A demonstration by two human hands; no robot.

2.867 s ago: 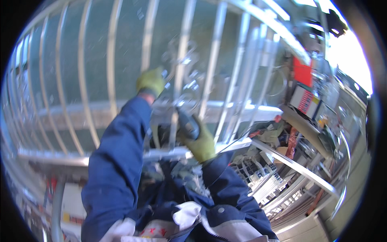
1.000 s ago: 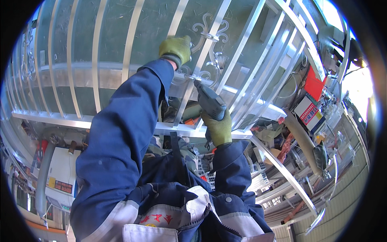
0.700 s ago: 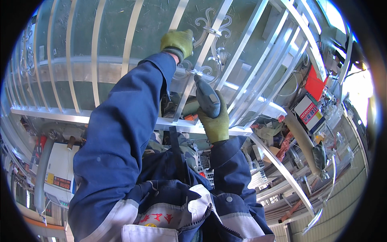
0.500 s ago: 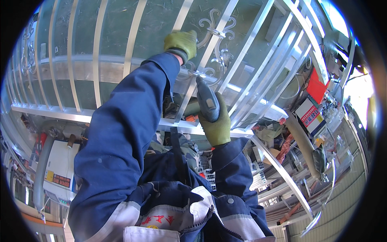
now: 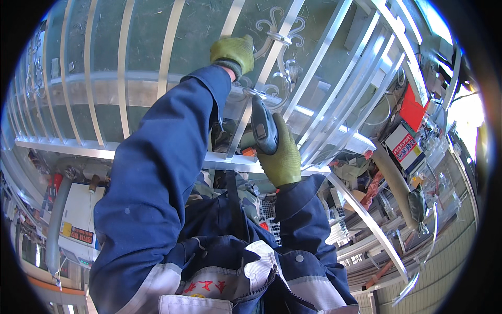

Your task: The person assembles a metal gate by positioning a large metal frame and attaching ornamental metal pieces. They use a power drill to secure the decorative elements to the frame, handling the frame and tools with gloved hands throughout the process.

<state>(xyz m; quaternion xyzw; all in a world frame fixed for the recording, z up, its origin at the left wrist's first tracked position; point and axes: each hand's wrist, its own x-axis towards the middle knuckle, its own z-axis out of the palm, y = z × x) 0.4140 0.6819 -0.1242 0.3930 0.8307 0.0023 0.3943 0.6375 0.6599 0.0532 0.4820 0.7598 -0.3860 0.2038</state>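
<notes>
My right hand (image 5: 282, 154), in a green work glove, is wrapped round a dark grey power drill (image 5: 263, 125). The drill's front end meets a shiny metal collar (image 5: 255, 93) on a railing bar (image 5: 269, 60). A curled metal scroll ornament (image 5: 286, 70) sits against that bar, with a second collar (image 5: 280, 38) farther up. My left hand (image 5: 231, 54), gloved in green too, is closed beside the scroll, over a neighbouring bar (image 5: 231, 18). Its fingers are mostly turned away, so what they grip is hidden.
Parallel silver bars (image 5: 124, 63) run across a dark green surface, joined by a near rail (image 5: 73, 148). More loose bars (image 5: 355, 89) lie at the right. A white machine cabinet (image 5: 78, 214) stands at lower left. A red panel (image 5: 413, 111) and a fabric-like tube (image 5: 392, 175) are at right.
The drill and my right hand have tilted slightly, with the drill's body shifting a little left and up. My left hand has moved slightly left and up in the picture, still closed.
</notes>
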